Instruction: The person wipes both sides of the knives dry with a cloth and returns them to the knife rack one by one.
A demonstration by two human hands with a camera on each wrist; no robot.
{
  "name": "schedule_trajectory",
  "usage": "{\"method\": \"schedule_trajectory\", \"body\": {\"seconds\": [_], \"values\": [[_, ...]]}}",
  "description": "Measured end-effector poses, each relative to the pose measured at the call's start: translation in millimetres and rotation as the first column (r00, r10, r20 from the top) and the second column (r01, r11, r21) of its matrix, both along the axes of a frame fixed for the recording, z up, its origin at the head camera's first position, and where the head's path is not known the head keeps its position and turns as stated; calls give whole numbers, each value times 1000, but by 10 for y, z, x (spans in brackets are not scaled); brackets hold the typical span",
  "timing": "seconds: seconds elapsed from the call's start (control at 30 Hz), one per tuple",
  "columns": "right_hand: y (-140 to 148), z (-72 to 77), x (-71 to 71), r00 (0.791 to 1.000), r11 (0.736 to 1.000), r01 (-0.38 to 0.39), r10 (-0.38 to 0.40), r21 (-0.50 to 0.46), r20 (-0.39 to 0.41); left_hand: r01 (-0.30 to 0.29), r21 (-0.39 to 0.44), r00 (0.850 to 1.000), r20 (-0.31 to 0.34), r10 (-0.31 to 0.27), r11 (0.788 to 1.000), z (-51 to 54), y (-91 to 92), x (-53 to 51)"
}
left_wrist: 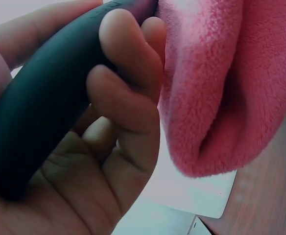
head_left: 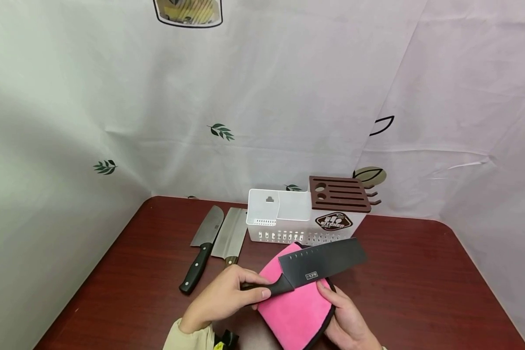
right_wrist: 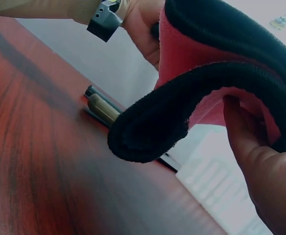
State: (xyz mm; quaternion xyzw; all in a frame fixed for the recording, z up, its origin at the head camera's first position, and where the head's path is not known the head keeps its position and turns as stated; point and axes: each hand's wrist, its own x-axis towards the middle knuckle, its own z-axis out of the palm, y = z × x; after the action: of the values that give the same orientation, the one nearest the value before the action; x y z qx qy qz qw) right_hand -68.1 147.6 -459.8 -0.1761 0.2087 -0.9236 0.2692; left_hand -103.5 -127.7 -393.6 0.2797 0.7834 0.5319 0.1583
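My left hand (head_left: 229,294) grips the black handle of a black-bladed cleaver (head_left: 323,262), whose blade points right above the table. Fingers curl around that dark handle (left_wrist: 45,93) in the left wrist view. In my right hand (head_left: 347,316) is a folded pink cloth (head_left: 295,313) with black edging, pinched by the thumb and fingers. The cloth lies under the cleaver, and the right thumb is close to the blade's lower edge. In the right wrist view, the cloth's black border (right_wrist: 221,78) bends into loops, and the right hand's other fingers are mostly hidden.
A white knife holder (head_left: 280,233) with a brown slotted top (head_left: 343,194) stands at the back of the reddish-brown table (head_left: 420,287). Left of it lie a black-handled knife (head_left: 211,226) and a steel cleaver (head_left: 232,233) with a wooden handle.
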Motion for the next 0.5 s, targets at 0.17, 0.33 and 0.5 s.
{"method": "schedule_trajectory", "body": {"seconds": [0.17, 0.33, 0.5], "values": [[-9, -11, 12, 1000, 999, -9, 9, 32, -12, 7, 27, 1000, 27, -7, 1000, -7, 23, 5], [-10, -15, 20, 999, 999, -24, 25, 35, -20, -2, 22, 999, 38, 2, 1000, -6, 31, 9], [-11, -10, 14, 1000, 999, -25, 25, 35, -17, -6, 18, 999, 33, 6, 1000, -14, 32, 7]]}}
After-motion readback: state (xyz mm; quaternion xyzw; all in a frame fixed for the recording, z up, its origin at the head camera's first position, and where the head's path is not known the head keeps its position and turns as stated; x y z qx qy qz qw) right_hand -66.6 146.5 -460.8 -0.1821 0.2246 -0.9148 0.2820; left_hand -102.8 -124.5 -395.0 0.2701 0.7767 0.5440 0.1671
